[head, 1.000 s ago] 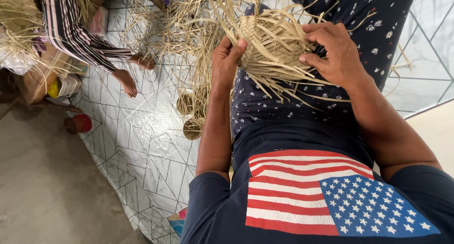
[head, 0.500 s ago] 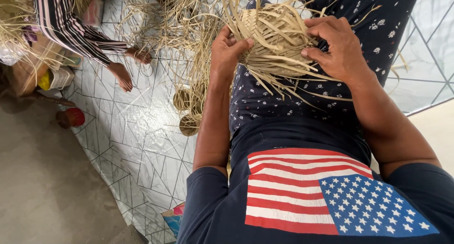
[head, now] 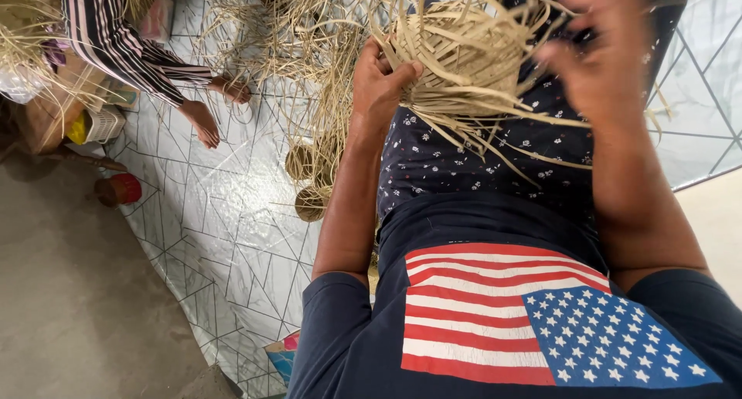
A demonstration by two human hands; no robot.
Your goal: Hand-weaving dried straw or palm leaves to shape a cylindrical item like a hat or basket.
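Left hand (head: 380, 86) fingers clamped on half-woven straw basket (head: 464, 59) over my lap. Right hand (head: 610, 59) blurred at its far side; I can't tell its grip.

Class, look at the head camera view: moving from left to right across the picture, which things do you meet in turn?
Small red pot → bare foot of another person → small woven rounds on the floor sheet → left hand → half-woven straw piece → right hand, blurred.
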